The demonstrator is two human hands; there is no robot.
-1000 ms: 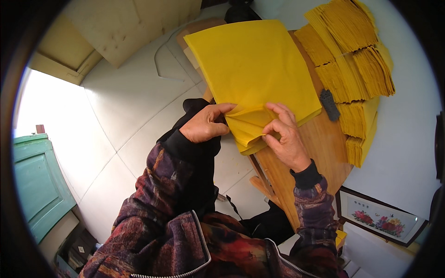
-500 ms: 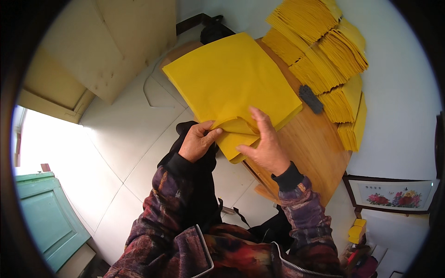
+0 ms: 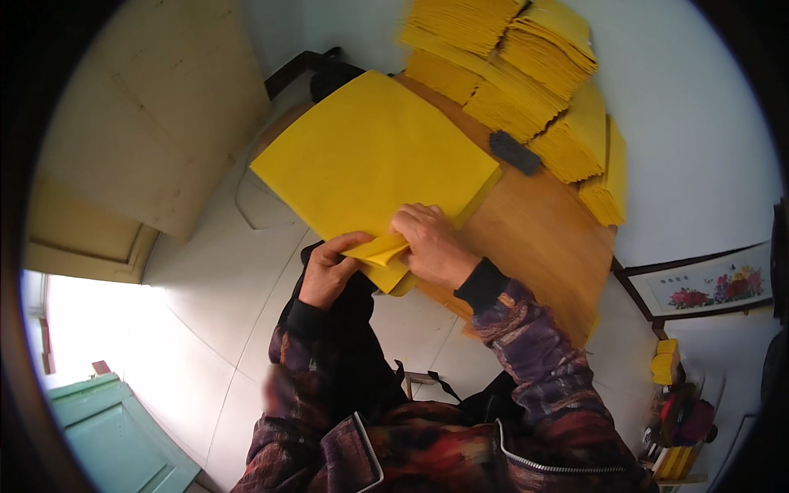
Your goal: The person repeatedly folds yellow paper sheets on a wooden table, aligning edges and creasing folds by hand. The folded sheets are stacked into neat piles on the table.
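While the yellow sheets (image 3: pixel 374 156) lie on the wooden counter (image 3: pixel 538 238), their near corner overhangs its edge | pale tiled floor (image 3: pixel 255 287) left; yellow stacks (image 3: pixel 511 90) beside grey cloth (image 3: pixel 514 154), against a pale wall (image 3: pixel 674 148) | dark frame (image 3: pixel 636 295) holds a flower picture (image 3: pixel 707 285) | grip: left hand (image 3: pixel 326 274) pinching the folded corner, right hand (image 3: pixel 429 246) grasping the same fold

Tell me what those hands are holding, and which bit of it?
The left hand and right hand hold the top yellow sheet by its folded near corner, one on each side of the fold.
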